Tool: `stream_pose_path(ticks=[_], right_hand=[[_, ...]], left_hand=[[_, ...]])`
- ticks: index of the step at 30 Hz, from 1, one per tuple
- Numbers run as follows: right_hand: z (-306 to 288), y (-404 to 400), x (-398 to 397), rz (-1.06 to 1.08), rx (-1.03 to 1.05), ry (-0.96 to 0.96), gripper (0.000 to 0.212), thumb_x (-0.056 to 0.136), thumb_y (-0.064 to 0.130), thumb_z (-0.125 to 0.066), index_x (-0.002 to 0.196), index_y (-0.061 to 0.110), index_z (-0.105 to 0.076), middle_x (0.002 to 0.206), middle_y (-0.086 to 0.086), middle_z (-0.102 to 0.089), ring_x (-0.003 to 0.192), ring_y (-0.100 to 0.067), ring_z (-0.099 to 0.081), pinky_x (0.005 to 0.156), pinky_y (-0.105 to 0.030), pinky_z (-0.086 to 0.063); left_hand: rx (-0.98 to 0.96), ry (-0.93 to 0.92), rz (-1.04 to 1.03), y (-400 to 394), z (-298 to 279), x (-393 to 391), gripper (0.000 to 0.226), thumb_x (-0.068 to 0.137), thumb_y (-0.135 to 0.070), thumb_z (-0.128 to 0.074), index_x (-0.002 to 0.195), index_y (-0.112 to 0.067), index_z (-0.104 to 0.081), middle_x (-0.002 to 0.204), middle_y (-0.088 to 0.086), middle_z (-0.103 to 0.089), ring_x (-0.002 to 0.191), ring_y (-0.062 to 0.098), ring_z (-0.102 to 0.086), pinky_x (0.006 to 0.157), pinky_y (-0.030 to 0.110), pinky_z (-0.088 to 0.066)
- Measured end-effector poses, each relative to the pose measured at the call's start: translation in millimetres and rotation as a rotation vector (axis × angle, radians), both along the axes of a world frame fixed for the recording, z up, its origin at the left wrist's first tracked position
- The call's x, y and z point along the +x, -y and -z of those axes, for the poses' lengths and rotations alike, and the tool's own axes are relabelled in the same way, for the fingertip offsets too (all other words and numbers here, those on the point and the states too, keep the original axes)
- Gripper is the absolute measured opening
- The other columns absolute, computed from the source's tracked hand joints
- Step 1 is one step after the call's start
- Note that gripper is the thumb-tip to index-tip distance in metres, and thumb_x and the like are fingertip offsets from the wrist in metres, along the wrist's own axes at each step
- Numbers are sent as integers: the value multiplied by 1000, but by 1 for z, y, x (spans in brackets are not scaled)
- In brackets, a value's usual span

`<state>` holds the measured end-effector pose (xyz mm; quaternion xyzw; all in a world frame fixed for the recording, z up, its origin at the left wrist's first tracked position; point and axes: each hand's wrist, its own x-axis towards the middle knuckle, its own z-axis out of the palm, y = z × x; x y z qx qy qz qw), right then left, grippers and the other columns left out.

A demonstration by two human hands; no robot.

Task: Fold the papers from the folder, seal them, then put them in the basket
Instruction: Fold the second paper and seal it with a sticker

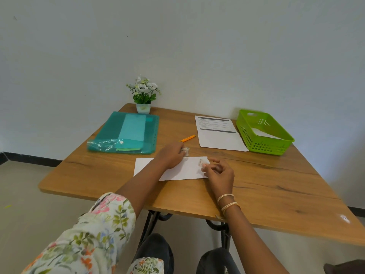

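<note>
A folded white paper (185, 171) lies on the wooden table (266, 184) in front of me. My left hand (170, 155) rests on its top edge and grips a small roll of clear tape (186, 151). My right hand (219, 171) pinches a short piece of tape (201, 162) at the paper's right end. A teal plastic folder (126, 133) lies at the back left. An unfolded printed sheet (219, 133) lies at the back right, beside a green basket (262, 147) that holds a folded white paper (262, 133).
An orange pencil (188, 138) lies between the folder and the printed sheet. A small pot of white flowers (143, 95) stands at the table's far edge against the wall. My knees show below the table's near edge.
</note>
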<state>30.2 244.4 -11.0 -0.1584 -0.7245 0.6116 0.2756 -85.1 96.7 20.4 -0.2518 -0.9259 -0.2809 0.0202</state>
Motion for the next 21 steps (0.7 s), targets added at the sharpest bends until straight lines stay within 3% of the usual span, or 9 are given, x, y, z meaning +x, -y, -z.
stream_pose_path(ticks=[4, 8, 11, 15, 17, 21], right_hand=[[4, -3, -1, -33, 76, 30, 37, 87, 8, -66, 120, 23, -65, 85, 2, -71, 85, -16, -68, 83, -32, -57], [5, -5, -3, -25, 118, 58, 25, 90, 12, -63, 113, 20, -70, 98, 12, -68, 92, -9, -63, 85, -36, -57], [3, -6, -3, -23, 73, 57, 15, 89, 12, -65, 96, 24, -72, 90, 6, -71, 86, -12, -66, 80, -34, -59], [0, -5, -4, -18, -81, 63, 4, 86, 17, -70, 88, 17, -73, 81, -2, -73, 77, -17, -71, 72, -31, -60], [-5, -5, -7, -21, -183, 106, 10, 85, 17, -71, 93, 10, -71, 83, -7, -74, 75, -17, -73, 69, -29, -60], [-18, -12, -17, -54, -351, 251, 12, 84, 13, -71, 89, 3, -71, 86, -13, -71, 77, -21, -69, 67, -31, -61]], left_hand=[[-151, -19, -52, -14, 0, -22, 20, 96, -29, -53, 110, -16, -58, 106, 4, -60, 90, 17, -56, 79, 32, -51], [-130, -73, -50, -21, 8, -25, 24, 94, -27, -57, 117, -19, -59, 115, 5, -58, 95, 17, -56, 79, 29, -51], [3, -242, -97, -25, 16, -10, 34, 92, -24, -59, 126, -19, -55, 120, 6, -54, 100, 17, -56, 76, 24, -48], [141, -285, -44, -28, 31, 15, 34, 91, -17, -59, 125, -16, -55, 125, 4, -53, 111, 18, -54, 85, 26, -49], [144, -323, -18, -26, 37, 22, 32, 89, -13, -59, 121, -13, -58, 129, 4, -53, 116, 17, -51, 89, 24, -46], [145, -444, 41, -24, 37, 30, 21, 86, -13, -61, 106, -17, -65, 115, 2, -59, 100, 15, -56, 76, 22, -49]])
